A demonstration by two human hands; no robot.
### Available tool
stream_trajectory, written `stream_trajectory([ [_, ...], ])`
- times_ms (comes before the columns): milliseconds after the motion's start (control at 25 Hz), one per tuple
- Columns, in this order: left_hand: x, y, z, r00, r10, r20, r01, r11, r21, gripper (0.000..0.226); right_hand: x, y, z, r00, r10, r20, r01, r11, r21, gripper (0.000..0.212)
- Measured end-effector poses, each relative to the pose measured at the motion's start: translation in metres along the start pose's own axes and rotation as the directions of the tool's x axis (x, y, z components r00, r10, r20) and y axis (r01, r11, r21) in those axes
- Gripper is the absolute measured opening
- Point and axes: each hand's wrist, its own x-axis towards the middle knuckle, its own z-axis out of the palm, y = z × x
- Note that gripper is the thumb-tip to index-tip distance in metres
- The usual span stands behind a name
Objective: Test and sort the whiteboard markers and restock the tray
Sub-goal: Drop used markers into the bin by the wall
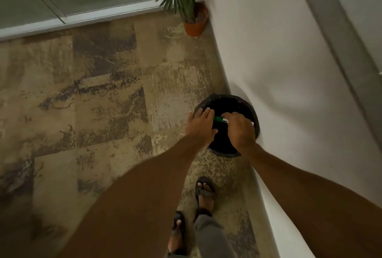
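Note:
A green-capped whiteboard marker (218, 119) is held above the black lined waste bin (231, 102) that stands on the floor against the white wall. My right hand (241, 128) is closed around the marker's white barrel; a white end shows past the knuckles. My left hand (201, 125) sits at the green cap end, fingers bent over it, and whether it grips the cap is hidden. Both hands hover over the bin's opening. The bin's inside is dark, so its contents are not visible.
A potted palm in an orange pot (195, 27) stands in the far corner. The white wall (289, 71) runs along the right. A glass partition with a pale sill (82, 17) borders the patterned carpet (93, 102). My sandalled feet (203, 190) stand just short of the bin.

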Motion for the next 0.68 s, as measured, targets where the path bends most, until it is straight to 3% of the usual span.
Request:
stream_trajectory([
  [320,0.065,-0.010,0.044,0.996,-0.041,0.077,0.041,0.999,0.009,0.070,0.049,0.040,0.058,0.997,0.007,0.081,-0.009,1.000,0.025,0.035],
  [680,0.076,-0.012,0.043,0.996,-0.061,0.066,0.059,0.998,0.029,0.068,0.066,0.052,0.057,0.991,0.066,0.113,-0.078,0.992,0.103,0.040],
])
